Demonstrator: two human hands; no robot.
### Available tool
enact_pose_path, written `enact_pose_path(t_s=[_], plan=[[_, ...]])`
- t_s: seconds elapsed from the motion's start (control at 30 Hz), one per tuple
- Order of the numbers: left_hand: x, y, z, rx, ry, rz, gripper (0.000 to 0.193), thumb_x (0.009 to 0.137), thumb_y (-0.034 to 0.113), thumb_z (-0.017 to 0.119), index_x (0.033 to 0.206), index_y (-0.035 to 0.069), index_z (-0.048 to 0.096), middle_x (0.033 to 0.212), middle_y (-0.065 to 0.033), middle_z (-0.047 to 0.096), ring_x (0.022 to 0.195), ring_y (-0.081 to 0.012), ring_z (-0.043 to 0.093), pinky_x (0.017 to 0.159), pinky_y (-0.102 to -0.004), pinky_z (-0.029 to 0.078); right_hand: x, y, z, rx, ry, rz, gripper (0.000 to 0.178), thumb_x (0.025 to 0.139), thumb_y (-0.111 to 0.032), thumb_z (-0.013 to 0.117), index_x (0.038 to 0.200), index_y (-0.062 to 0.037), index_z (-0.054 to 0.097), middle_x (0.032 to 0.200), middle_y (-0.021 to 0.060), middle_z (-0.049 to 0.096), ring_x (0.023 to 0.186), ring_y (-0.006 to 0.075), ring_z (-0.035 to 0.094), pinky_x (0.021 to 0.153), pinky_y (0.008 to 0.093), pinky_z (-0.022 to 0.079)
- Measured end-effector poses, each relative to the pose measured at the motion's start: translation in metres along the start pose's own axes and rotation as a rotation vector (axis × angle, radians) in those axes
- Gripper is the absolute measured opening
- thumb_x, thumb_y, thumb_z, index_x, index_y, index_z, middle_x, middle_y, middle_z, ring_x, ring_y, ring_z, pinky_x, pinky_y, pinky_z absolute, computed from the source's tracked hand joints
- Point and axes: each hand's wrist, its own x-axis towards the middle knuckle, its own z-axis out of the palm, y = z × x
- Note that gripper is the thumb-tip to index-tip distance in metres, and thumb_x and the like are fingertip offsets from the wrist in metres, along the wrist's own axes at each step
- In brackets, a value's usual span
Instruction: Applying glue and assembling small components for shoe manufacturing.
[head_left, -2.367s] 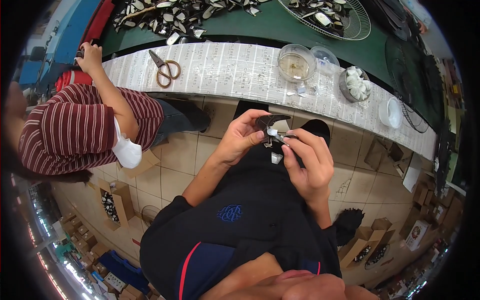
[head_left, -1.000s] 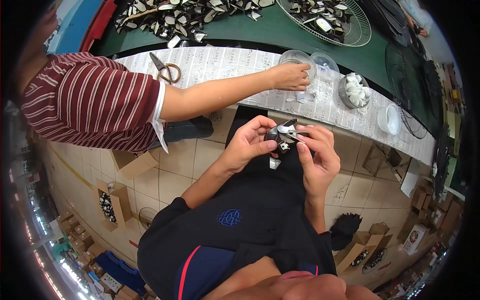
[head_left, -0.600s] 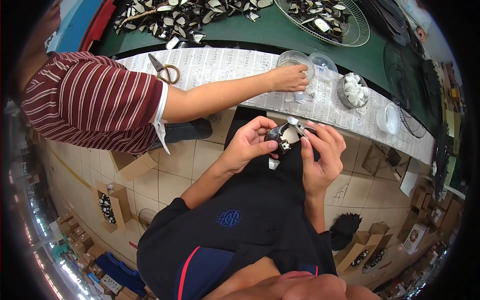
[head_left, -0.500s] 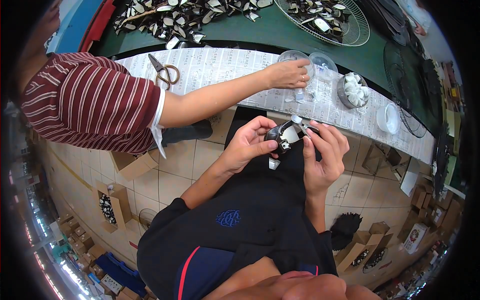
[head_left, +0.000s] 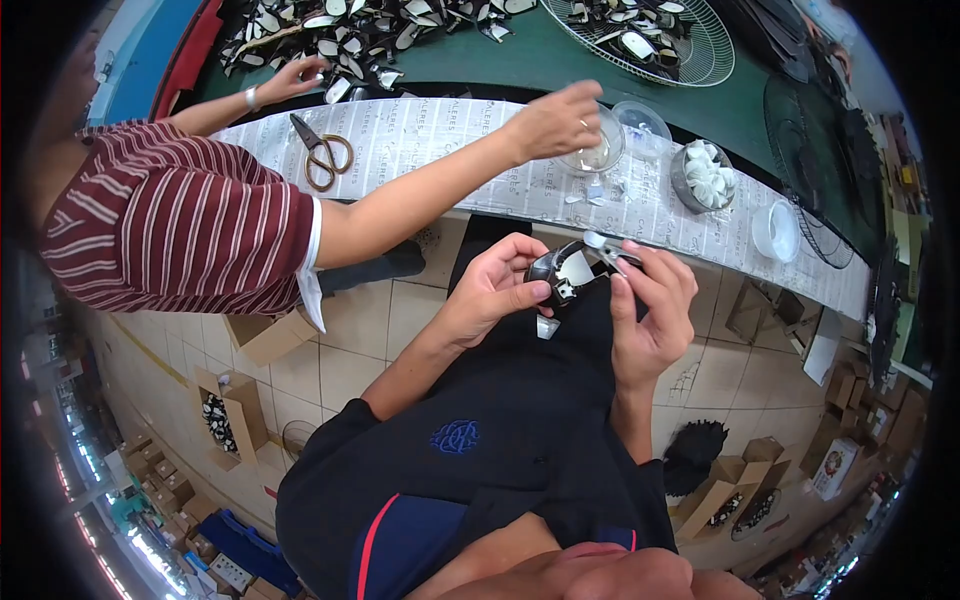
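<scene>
My left hand grips a small black shoe piece with a whitish inner face, thumb in front and fingers behind. Against its right side, my right hand pinches a slim grey metal tool whose exact kind I cannot make out. A small white pad shows at the top, between the tool and the shoe piece. Just under the shoe piece hangs a small silvery tab; what it is attached to is hidden. Both hands are held over my lap, before the table edge.
On the covered table edge lie scissors, clear tubs, a metal tin of white pads and a white tub. Behind are heaped shoe pieces and a wire basket. A co-worker's arm reaches in from the left.
My hands stay nearly where they were, still on the shoe piece and tool. The co-worker's near hand has drawn back left and up from the tub; their other hand now shows by the heap.
</scene>
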Motion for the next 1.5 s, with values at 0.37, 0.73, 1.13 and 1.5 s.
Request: enact_pose_path(t_s=[0.37,0.73,1.13,1.5], plan=[[0.003,-0.001,-0.001,0.003,0.016,0.0,0.036,0.089,0.009,0.068,0.117,0.002,0.047,0.107,-0.0079,0.059,0.095,-0.0137,0.061,0.078,-0.0328,0.056,0.004,0.009,-0.011,-0.156,0.09,-0.031,0.018,0.079,-0.003,0.074,0.096,-0.001,0.071,0.102,0.0102,0.071,0.094,0.0252,0.063,0.088,0.0349,0.041],[0.007,-0.007,-0.003,-0.08,0.051,-0.046,0.034,0.089,0.007,0.067,0.116,0.004,0.047,0.109,-0.0087,0.062,0.096,-0.0165,0.064,0.075,-0.0332,0.059,-0.018,-0.002,-0.005,0.005,0.004,0.0,0.017,0.078,-0.002,0.074,0.093,-0.001,0.067,0.097,0.0109,0.071,0.088,0.0254,0.063,0.087,0.0375,0.041],[0.004,-0.01,-0.002,-0.081,0.053,-0.037,0.032,0.09,0.006,0.065,0.117,0.005,0.047,0.111,-0.0085,0.062,0.096,-0.0174,0.065,0.074,-0.0328,0.059,-0.021,-0.004,-0.004,-0.072,0.0,-0.028,0.017,0.076,-0.002,0.075,0.092,-0.0018,0.068,0.095,0.0093,0.07,0.087,0.0248,0.063,0.085,0.0366,0.041],[0.005,-0.014,0.003,-0.042,0.075,-0.013,0.036,0.09,0.013,0.066,0.119,0.004,0.047,0.107,-0.012,0.064,0.095,-0.0215,0.067,0.07,-0.0305,0.06,-0.019,-0.007,-0.004,-0.052,-0.021,-0.06,0.017,0.076,-0.003,0.075,0.091,-0.0027,0.069,0.097,0.009,0.07,0.087,0.0244,0.063,0.085,0.0369,0.041]])
